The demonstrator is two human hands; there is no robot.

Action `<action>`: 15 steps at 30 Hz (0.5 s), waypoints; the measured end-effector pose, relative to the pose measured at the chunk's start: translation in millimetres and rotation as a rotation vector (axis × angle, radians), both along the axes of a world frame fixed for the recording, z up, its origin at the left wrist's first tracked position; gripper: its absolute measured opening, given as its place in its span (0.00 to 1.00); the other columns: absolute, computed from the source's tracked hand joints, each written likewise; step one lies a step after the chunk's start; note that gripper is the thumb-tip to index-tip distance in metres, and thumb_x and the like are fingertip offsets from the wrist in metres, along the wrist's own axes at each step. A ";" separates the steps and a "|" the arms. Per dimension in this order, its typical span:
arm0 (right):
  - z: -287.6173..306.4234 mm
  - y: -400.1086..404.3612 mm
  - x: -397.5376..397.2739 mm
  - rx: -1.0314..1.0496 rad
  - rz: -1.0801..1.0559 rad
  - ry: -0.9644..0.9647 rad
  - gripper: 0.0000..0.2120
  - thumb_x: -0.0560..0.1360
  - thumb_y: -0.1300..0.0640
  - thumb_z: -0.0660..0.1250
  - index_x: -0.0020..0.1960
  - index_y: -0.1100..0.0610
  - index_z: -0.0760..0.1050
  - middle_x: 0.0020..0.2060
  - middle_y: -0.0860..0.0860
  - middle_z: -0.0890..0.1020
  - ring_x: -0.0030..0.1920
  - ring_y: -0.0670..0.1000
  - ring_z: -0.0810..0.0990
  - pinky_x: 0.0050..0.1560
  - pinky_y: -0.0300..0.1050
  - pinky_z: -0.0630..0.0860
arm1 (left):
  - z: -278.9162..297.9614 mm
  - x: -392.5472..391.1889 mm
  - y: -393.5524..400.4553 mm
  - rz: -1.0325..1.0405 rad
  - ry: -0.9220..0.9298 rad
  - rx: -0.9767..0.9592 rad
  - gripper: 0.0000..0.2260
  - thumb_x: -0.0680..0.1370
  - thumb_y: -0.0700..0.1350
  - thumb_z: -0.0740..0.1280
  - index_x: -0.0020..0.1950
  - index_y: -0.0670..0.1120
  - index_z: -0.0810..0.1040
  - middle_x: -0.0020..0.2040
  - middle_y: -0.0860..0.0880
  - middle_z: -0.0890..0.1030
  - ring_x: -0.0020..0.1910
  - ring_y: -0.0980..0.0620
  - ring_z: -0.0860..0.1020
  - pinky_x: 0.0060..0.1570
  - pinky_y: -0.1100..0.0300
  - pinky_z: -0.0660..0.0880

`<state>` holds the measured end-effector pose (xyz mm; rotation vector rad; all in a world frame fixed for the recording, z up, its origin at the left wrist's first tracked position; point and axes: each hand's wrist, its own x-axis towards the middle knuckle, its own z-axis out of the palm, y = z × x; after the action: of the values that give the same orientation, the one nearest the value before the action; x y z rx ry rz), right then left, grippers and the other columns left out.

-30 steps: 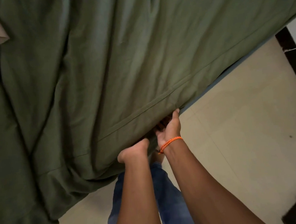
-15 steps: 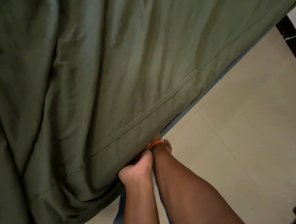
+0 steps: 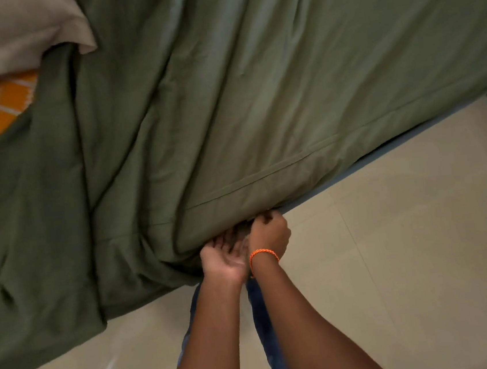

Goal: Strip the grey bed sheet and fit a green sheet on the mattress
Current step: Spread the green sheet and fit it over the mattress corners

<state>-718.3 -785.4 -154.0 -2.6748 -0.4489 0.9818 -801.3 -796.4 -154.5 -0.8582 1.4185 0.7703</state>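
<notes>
Green sheet (image 3: 256,92) covers the mattress, rumpled, its hem hanging over the near edge and drooping to the floor (image 3: 407,242) at left. A thin blue strip of mattress (image 3: 369,162) shows along that edge to the right. To tuck well, it seems best to lift the edge slightly and push the hem under, drawing the folds flat. Both forearms reach forward, close together. Left hand (image 3: 224,257) lies palm up, fingers (image 3: 218,242) reaching under the hem, loosely spread. Right hand (image 3: 270,232), an orange band (image 3: 263,254) at its wrist, is curled, seemingly pinching the hem. Beige cloth (image 3: 10,37) lies upper left.
</notes>
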 end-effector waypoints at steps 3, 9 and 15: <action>24.9 8.8 -25.7 0.318 -0.044 -0.183 0.08 0.76 0.64 0.62 0.52 0.54 0.71 0.50 0.51 0.75 0.44 0.53 0.75 0.42 0.47 0.70 | 18.8 -18.0 -4.3 -0.389 0.325 0.030 0.15 0.84 0.47 0.60 0.47 0.43 0.84 0.50 0.42 0.87 0.44 0.45 0.83 0.53 0.48 0.79; 40.7 -1.2 -105.8 0.682 0.697 -0.023 0.06 0.79 0.60 0.64 0.54 0.56 0.78 0.48 0.52 0.80 0.48 0.54 0.77 0.49 0.49 0.73 | 48.7 -98.6 -0.9 -0.738 1.301 0.201 0.12 0.78 0.46 0.64 0.42 0.45 0.85 0.41 0.44 0.85 0.44 0.40 0.82 0.46 0.53 0.73; 38.4 -40.7 -218.0 0.561 1.078 -0.279 0.04 0.81 0.54 0.66 0.55 0.52 0.78 0.53 0.52 0.77 0.51 0.55 0.75 0.47 0.52 0.73 | 37.4 -239.6 15.9 -1.285 1.732 0.109 0.09 0.77 0.48 0.66 0.57 0.54 0.79 0.64 0.46 0.76 0.65 0.39 0.72 0.61 0.43 0.67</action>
<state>-936.4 -826.1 -115.7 -1.9453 -1.9913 0.5104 -1040.9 -780.5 -117.0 1.2542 2.7552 0.3888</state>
